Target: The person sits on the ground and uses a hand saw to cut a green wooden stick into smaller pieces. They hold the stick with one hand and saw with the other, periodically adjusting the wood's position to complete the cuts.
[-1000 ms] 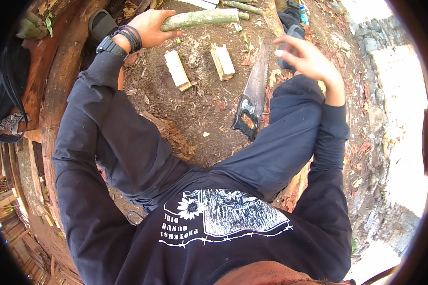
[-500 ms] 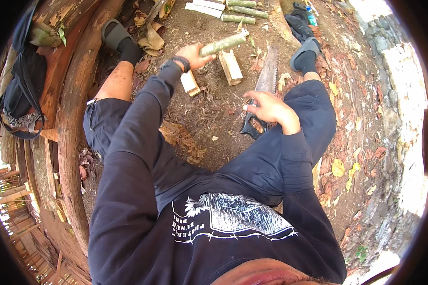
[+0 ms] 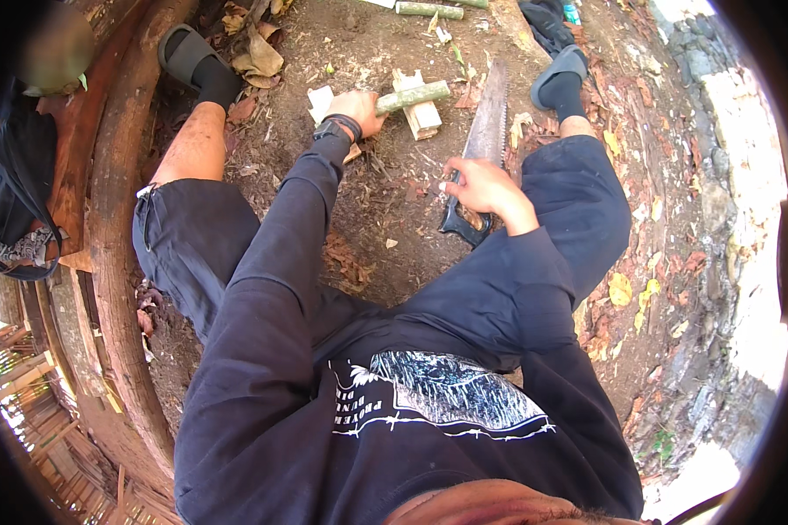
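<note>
at twelve o'clock, my left hand (image 3: 355, 112) clamps the green-barked stick (image 3: 418, 95) over a split-wood block (image 3: 424, 121); best pressed steady. right hand (image 3: 487, 186) at the handsaw (image 3: 487, 118), one o'clock: cannot tell if gripping.

Stick (image 3: 416, 96), 12 o'clock: wood, matt bark. Blocks (image 3: 424, 123), 2, 11 and 12 o'clock: bare wood, rough-split. Saw (image 3: 484, 127), 1 o'clock: dull metal blade (image 3: 488, 101); smooth, plastic-looking handle (image 3: 475, 234). Shirt (image 3: 394, 468), 6 o'clock: matt cloth, printed front. Log (image 3: 112, 227), 9 o'clock: wood, fairly smooth.
</note>
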`<state>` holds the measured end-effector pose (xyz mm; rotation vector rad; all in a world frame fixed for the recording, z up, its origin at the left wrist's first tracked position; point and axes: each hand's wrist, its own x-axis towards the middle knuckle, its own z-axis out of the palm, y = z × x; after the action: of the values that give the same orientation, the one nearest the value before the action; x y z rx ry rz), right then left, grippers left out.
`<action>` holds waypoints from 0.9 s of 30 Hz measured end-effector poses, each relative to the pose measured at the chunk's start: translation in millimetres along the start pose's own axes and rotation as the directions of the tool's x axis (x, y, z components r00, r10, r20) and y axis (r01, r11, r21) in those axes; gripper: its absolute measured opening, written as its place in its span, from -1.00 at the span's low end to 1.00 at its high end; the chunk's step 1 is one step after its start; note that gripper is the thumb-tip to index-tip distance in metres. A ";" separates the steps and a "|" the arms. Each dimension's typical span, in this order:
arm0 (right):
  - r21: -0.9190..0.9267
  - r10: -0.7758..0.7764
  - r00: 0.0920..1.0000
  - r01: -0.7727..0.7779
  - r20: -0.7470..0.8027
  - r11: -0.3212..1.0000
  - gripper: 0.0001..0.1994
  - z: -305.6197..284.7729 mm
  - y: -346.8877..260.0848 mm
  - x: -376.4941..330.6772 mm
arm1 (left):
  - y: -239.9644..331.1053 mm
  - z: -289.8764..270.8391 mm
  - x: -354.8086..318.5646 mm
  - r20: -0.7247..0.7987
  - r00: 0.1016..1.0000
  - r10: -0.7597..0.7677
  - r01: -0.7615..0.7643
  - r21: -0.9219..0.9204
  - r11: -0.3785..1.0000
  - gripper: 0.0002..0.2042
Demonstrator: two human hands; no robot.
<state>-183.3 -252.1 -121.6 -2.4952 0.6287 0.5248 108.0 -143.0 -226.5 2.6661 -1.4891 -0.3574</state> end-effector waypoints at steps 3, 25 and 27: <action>-0.248 0.137 0.989 -0.118 0.060 0.961 -0.52 44.3 17.1 14.5 | 1.0 -3.0 6.0 -0.008 1.000 -0.020 0.020 -0.016 1.000 -0.54; 0.773 0.367 0.768 0.248 -0.525 0.584 -0.81 45.6 38.8 -86.2 | 3.9 5.1 -11.3 -0.138 0.990 -0.014 0.008 -0.043 0.999 -0.69; 0.846 0.584 0.613 0.351 -0.531 0.401 -0.86 13.6 19.8 -105.4 | 4.0 5.0 -12.2 -0.120 0.993 -0.011 0.005 -0.043 0.999 -0.69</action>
<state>-283.1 -225.2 -90.0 -1.3771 1.0718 -0.8539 97.3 -134.5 -228.6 2.6102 -1.4202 -0.2217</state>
